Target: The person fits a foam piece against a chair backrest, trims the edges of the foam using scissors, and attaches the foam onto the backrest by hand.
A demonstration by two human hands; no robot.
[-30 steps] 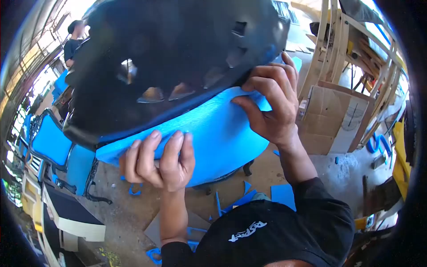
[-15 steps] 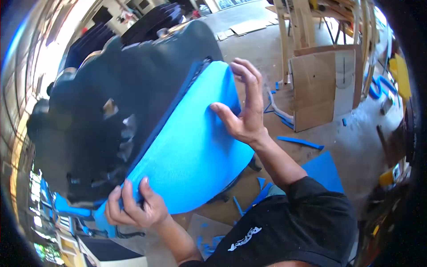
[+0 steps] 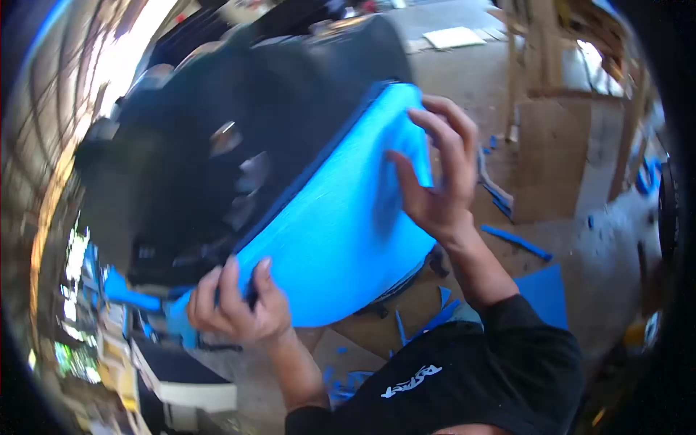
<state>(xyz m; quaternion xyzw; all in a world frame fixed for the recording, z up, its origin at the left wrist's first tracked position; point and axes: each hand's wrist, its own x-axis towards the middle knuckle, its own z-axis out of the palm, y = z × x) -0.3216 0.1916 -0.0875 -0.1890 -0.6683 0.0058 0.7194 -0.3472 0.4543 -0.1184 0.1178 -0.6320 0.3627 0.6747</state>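
A bright blue, curved padded piece (image 3: 326,232) lies along the lower edge of a large black frame (image 3: 196,167) with cut-out holes. My left hand (image 3: 243,301) rests at the blue piece's lower left corner, fingers bent and apart, with nothing seen held between them. At the upper right end of the blue piece is my right hand (image 3: 442,167), its thumb and fingers spread around the edge without closing on it. The fingertips of both hands are near or on the blue surface; exact contact is blurred.
A cardboard sheet (image 3: 551,159) stands at the right beside wooden framing (image 3: 544,43). Blue scraps (image 3: 516,242) and a flat blue piece (image 3: 544,293) lie on the floor. A black-topped pale item (image 3: 177,362) is at lower left.
The view has turned, and the black frame with the blue piece now slants up to the right. My right hand's fingers have loosened from their earlier pinch on the blue edge.
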